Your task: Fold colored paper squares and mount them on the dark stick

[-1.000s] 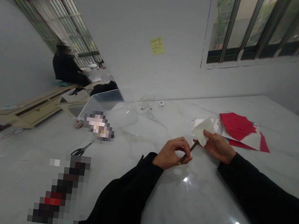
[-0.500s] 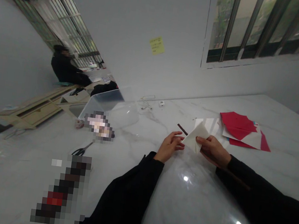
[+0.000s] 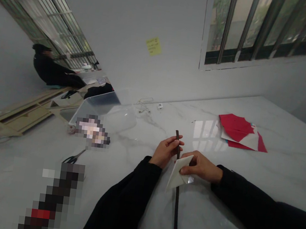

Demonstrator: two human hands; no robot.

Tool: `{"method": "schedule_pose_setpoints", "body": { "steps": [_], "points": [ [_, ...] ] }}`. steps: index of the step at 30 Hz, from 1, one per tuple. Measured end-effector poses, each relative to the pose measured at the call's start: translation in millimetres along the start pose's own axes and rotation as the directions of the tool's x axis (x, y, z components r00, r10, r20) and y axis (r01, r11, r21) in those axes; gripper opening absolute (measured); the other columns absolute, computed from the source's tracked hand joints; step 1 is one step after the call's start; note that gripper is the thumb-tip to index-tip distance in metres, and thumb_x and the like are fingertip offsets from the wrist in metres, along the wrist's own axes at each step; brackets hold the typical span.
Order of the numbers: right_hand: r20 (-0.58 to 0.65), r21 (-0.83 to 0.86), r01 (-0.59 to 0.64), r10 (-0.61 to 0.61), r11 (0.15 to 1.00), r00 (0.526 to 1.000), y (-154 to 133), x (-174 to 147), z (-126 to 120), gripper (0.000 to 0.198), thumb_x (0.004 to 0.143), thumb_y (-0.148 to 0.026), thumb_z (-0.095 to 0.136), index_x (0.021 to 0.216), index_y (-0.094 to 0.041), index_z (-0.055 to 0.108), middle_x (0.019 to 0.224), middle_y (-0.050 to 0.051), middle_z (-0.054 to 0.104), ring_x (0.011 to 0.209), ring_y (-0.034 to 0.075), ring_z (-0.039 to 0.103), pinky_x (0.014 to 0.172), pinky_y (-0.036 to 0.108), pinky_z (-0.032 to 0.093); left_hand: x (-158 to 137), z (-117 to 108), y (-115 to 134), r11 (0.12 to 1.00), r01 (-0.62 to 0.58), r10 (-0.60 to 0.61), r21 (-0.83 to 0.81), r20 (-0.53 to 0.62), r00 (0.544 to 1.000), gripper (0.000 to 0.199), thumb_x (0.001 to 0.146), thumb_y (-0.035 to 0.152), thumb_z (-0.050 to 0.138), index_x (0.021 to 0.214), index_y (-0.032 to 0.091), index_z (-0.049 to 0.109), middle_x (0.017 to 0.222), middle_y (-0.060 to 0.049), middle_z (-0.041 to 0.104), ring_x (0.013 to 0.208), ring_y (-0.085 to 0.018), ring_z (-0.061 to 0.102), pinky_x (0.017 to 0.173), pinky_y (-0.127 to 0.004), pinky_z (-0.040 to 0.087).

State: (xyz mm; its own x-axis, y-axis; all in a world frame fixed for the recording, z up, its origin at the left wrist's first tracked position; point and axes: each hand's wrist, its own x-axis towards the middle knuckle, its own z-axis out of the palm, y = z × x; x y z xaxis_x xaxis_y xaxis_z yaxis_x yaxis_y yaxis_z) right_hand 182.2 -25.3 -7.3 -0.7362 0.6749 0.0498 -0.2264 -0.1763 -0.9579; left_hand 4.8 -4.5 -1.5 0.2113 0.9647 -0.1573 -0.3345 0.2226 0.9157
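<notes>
A thin dark brown stick [image 3: 176, 215] runs nearly upright in the view, with its lower end toward me. My left hand [image 3: 164, 152] is closed round the stick near its upper end. Folded cream-white paper [image 3: 177, 174] is pinched in my right hand [image 3: 203, 167], thumb on the near face. The paper lies across the middle of the stick and hides part of it. Whether the right fingers also grip the stick behind the paper, I cannot tell.
Red and white paper pieces [image 3: 236, 128] lie in a pile at the right. At the left are scissors [image 3: 71, 159], a pixelated item [image 3: 93, 131] and a clear plastic bin [image 3: 92, 107]. A cable [image 3: 144, 106] lies by the wall. Another person [image 3: 52, 68] sits far left.
The paper has come down toward me and turned edgewise. The stick has swung from slanting behind the paper to nearly upright, and my left fingers have closed on its upper part. The view has shifted slightly.
</notes>
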Motion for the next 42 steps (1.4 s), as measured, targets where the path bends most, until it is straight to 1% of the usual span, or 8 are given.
{"method": "schedule_pose_setpoints", "body": {
  "steps": [2,8,13,18,22,25,34,42],
  "points": [
    [-0.022,-0.024,0.013,-0.013,1.0,1.0,-3,0,-13,0.024,0.069,-0.029,0.083,0.089,-0.018,0.075,0.082,0.001,0.073,0.072,0.016,0.067,0.07,0.026,0.052,0,0,1,1.0,-0.006,0.006,-0.009,0.007,1.0,0.057,0.071,0.036,0.082,0.12,0.015,0.061,0.092,-0.006,0.068,0.071,-0.012,0.062,0.067,-0.025,0.048],
    [-0.235,-0.063,0.09,-0.103,0.994,0.966,-13,0,-59,0.029,0.072,-0.033,0.08,0.098,-0.021,0.075,0.091,0.003,0.075,0.084,0.019,0.07,0.081,0.031,0.053,-5,6,7,1.0,-0.013,0.013,0.003,0.008,1.0,0.063,0.065,0.035,0.085,0.118,0.019,0.057,0.081,0.002,0.064,0.059,-0.006,0.055,0.06,-0.02,0.042],
    [-0.288,-0.307,0.063,-0.156,0.95,0.945,-24,-4,-78,0.026,0.069,-0.035,0.081,0.087,-0.018,0.075,0.078,0.002,0.073,0.072,0.017,0.066,0.07,0.029,0.054,-9,12,10,0.999,-0.043,0.042,0.025,0.061,0.997,0.062,0.066,0.034,0.084,0.119,0.023,0.053,0.076,0.005,0.057,0.057,-0.005,0.052,0.057,-0.019,0.038],
    [-0.207,-0.535,0.104,-0.249,0.839,0.946,-35,-6,-74,0.02,0.076,-0.037,0.077,0.084,-0.019,0.075,0.085,0.005,0.073,0.079,0.019,0.066,0.076,0.032,0.052,-11,14,12,0.996,-0.062,0.053,0.071,0.129,0.99,0.061,0.068,0.032,0.082,0.122,0.024,0.053,0.075,0.004,0.057,0.056,-0.006,0.049,0.055,-0.019,0.035],
    [-0.136,-0.686,0.194,-0.386,0.701,0.913,-43,-8,-67,0.015,0.08,-0.037,0.075,0.084,-0.023,0.077,0.09,0.006,0.073,0.087,0.021,0.067,0.082,0.035,0.051,-13,14,17,0.985,-0.034,0.002,0.168,0.191,0.982,0.06,0.066,0.031,0.082,0.119,0.023,0.057,0.072,0.005,0.056,0.053,-0.005,0.045,0.054,-0.02,0.036],
    [-0.092,-0.732,0.233,-0.431,0.64,0.898,-47,-10,-64,0.012,0.081,-0.037,0.073,0.084,-0.025,0.077,0.089,0.005,0.073,0.089,0.022,0.066,0.084,0.037,0.05,-14,11,22,0.967,-0.037,-0.021,0.25,0.227,0.974,0.059,0.065,0.03,0.083,0.119,0.021,0.059,0.074,0.004,0.057,0.054,-0.005,0.045,0.053,-0.02,0.035],
    [-0.104,-0.752,0.262,-0.502,0.605,0.859,-51,-12,-57,0.01,0.081,-0.037,0.075,0.085,-0.028,0.076,0.089,0.004,0.072,0.089,0.021,0.066,0.084,0.037,0.053,-13,6,22,0.952,-0.016,-0.071,0.304,0.271,0.96,0.062,0.063,0.029,0.084,0.12,0.021,0.06,0.075,0.003,0.058,0.054,-0.006,0.046,0.052,-0.02,0.035],
    [-0.086,-0.774,0.259,-0.501,0.577,0.861,-56,-14,-53,0.009,0.082,-0.036,0.074,0.085,-0.027,0.076,0.088,0.003,0.073,0.089,0.02,0.066,0.082,0.036,0.052,-14,6,21,0.941,-0.027,-0.082,0.339,0.305,0.949,0.058,0.064,0.026,0.083,0.118,0.021,0.061,0.074,0.004,0.057,0.055,-0.006,0.048,0.056,-0.02,0.037]
  ]
}}
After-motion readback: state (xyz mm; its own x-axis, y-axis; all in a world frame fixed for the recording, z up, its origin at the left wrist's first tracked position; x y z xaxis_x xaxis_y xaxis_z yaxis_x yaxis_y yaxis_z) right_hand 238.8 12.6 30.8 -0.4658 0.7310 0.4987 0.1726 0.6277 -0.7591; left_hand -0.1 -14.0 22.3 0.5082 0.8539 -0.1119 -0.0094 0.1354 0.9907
